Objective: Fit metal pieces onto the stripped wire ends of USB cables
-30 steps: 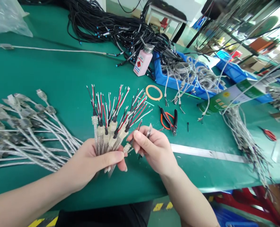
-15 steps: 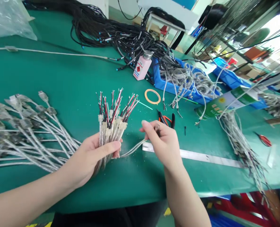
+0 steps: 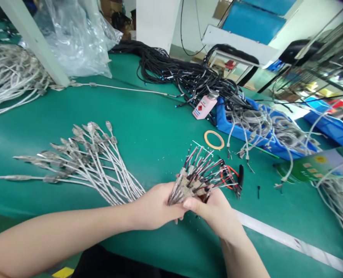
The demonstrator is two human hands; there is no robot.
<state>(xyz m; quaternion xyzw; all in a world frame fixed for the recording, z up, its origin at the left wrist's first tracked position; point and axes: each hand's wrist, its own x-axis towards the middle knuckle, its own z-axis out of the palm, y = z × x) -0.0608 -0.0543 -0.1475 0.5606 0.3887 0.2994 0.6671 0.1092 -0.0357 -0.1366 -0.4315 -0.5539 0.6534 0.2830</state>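
My left hand is wrapped round a bundle of clear-jacketed cables. The bundle's stripped red, black and white wire ends fan out up and to the right. Against the bundle's right side, my right hand is closed, its thumb pressed near the clear moulded collars. Its fingertips are partly hidden behind the cables. The other ends of the cables, with USB-type plugs, spread over the table to the left. Orange-and-black handled pliers lie just beyond the right hand.
Past the hands lie a tape ring, a pink bottle and a blue bin of coiled cables. Black cables pile at the back. A metal strip runs right. A plastic bag and more cables are far left.
My right hand has come left onto the bundle, where it was apart with a separate cable. The bundle now leans right, wire ends spread. The view has swung left.
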